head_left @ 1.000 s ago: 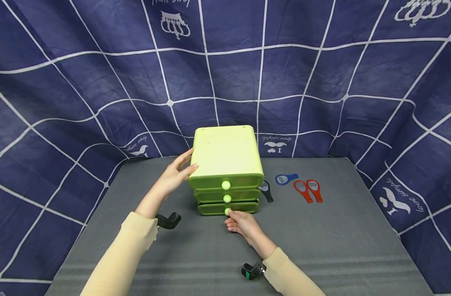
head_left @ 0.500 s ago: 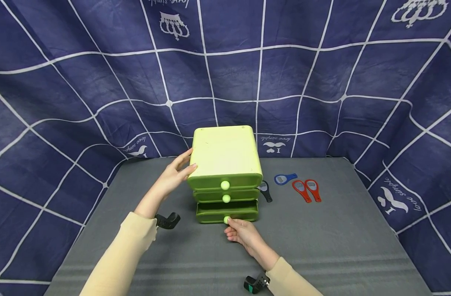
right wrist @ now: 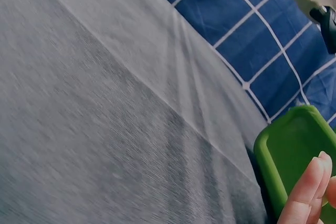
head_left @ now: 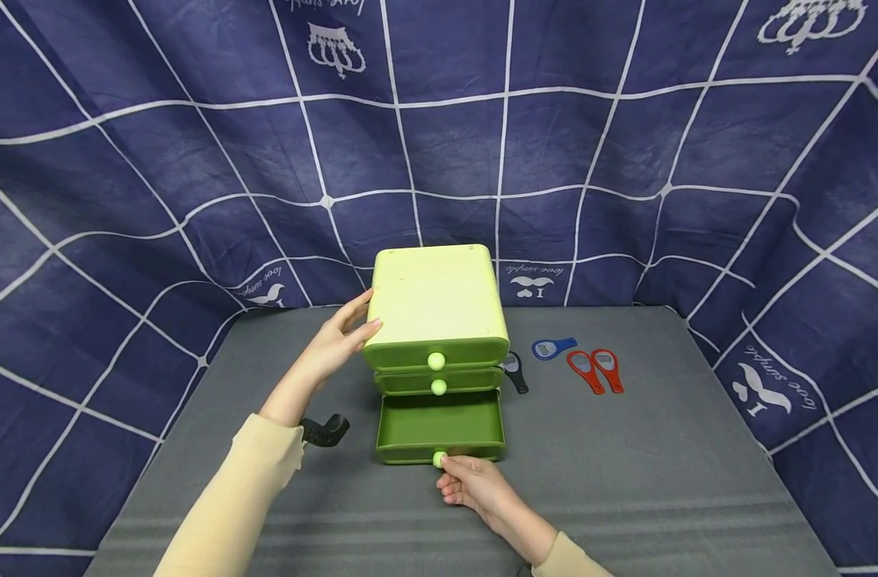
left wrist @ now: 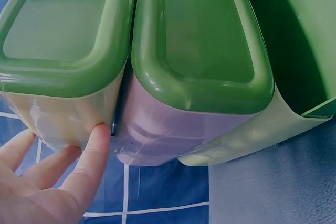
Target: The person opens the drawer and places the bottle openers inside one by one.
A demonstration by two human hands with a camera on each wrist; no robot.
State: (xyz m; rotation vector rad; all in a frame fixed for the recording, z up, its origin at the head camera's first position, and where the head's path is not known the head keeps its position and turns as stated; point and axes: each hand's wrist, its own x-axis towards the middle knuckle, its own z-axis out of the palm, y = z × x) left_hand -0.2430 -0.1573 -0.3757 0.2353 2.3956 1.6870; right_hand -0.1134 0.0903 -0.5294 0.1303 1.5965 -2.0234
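A small cabinet (head_left: 437, 292) with a pale yellow top and three green-fronted drawers stands at the middle of the table in the head view. Its bottom drawer (head_left: 439, 425) is pulled far out, and the part of its inside that shows is bare. My right hand (head_left: 480, 490) pinches that drawer's round light green knob (head_left: 439, 459) between thumb and fingers. At the cabinet's left side, my left hand (head_left: 332, 343) rests its spread fingers on the top section; the left wrist view shows the fingertips (left wrist: 100, 132) against the pale wall. The upper two drawers are closed.
Right of the cabinet lie a blue bottle opener (head_left: 553, 348), two red bottle openers (head_left: 585, 372) and a black one (head_left: 514, 372) partly hidden behind the cabinet. A blue curtain (head_left: 576, 144) with white lines surrounds the grey-covered table (head_left: 662, 449).
My right hand has drawn the bottom drawer toward me, from slightly ajar to far out, keeping hold of its knob. The left hand stays on the cabinet's side.
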